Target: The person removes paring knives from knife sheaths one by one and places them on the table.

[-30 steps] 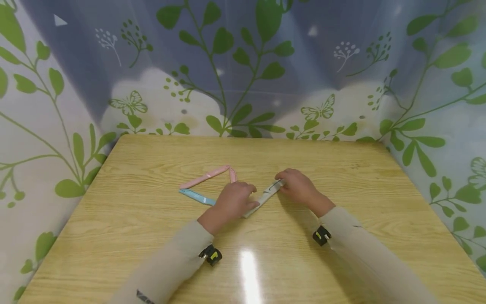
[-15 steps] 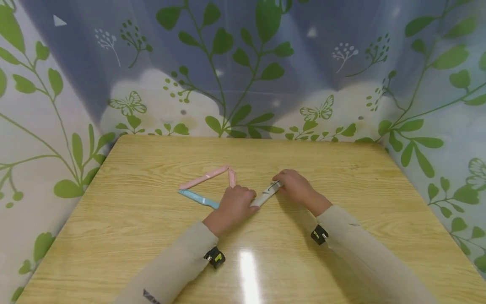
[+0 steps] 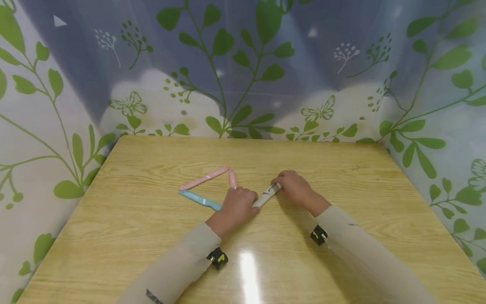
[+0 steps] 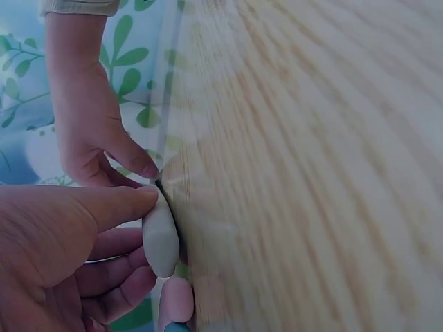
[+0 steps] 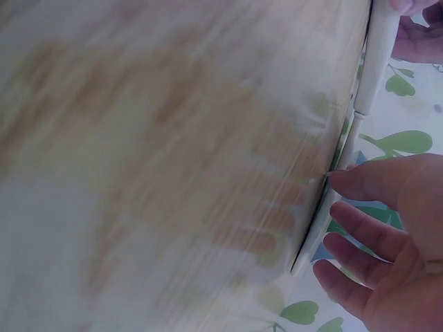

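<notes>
A white sheathed knife (image 3: pixel 267 195) with dark marks slants across the middle of the table in the head view. My left hand (image 3: pixel 238 207) pinches its near, handle end; in the left wrist view the thumb lies on the rounded handle (image 4: pixel 160 238). At the far end, my right hand (image 3: pixel 298 186) holds the thin sheathed part, thumb on one side and fingers on the other. Left of the hands, a pink knife (image 3: pixel 204 177), a shorter-looking pink knife (image 3: pixel 232 177) and a blue knife (image 3: pixel 198 199) lie end to end. My left hand hides the blue and second pink knives' near ends.
The wooden table (image 3: pixel 341 169) reaches back to a leaf-patterned curtain (image 3: pixel 243 84), which also hangs at both sides. A bright light reflection shows on the tabletop near the front.
The white knife's near end has shifted slightly away from me. My left hand has moved a little right and closed on the handle; my right hand has edged slightly left.
</notes>
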{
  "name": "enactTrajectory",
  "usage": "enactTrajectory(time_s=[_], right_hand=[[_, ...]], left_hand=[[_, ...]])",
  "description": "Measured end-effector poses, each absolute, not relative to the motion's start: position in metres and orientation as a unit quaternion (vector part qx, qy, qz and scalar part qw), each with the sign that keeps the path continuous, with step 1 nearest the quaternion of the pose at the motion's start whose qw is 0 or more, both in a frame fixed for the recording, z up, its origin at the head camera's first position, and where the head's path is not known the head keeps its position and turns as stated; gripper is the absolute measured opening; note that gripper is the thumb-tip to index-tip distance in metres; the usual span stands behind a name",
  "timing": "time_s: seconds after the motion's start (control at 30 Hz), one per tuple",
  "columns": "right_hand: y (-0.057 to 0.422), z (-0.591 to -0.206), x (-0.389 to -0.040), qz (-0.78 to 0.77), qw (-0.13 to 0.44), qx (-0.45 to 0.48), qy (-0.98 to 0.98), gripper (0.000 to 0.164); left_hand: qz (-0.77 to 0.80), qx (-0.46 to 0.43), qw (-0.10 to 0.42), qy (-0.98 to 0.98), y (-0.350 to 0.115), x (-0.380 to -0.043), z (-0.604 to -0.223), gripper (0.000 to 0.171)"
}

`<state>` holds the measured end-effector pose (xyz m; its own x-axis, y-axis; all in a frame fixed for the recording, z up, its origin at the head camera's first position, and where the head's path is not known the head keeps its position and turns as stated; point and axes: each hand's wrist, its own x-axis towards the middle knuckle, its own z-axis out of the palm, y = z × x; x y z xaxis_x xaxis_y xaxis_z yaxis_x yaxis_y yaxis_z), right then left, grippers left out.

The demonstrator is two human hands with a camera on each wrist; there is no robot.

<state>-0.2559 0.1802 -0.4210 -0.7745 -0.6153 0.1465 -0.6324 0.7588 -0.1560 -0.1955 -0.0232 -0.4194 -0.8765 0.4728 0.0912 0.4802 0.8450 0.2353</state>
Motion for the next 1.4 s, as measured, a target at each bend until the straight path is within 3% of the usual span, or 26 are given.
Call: enactTrajectory(time_s=[0.27, 0.7, 1.4], right_hand=[[0.175, -0.417, -0.254, 0.100, 0.033, 0.314, -0.944, 0.022], [0.175, -0.416, -0.252, 0.087, 0.046, 0.300, -0.949, 0.022], [0.179, -0.409, -0.254, 0.129, 0.133, 0.285, -0.940, 0.023]], left_hand=[[-0.137, -0.246, 0.011, -0.960, -0.020, -0.197, -0.419, 0.021], [-0.214, -0.209, -0.037, -0.954, -0.016, -0.191, -0.415, 0.022], [-0.402, -0.147, -0.018, -0.903, -0.029, -0.196, -0.418, 0.023]])
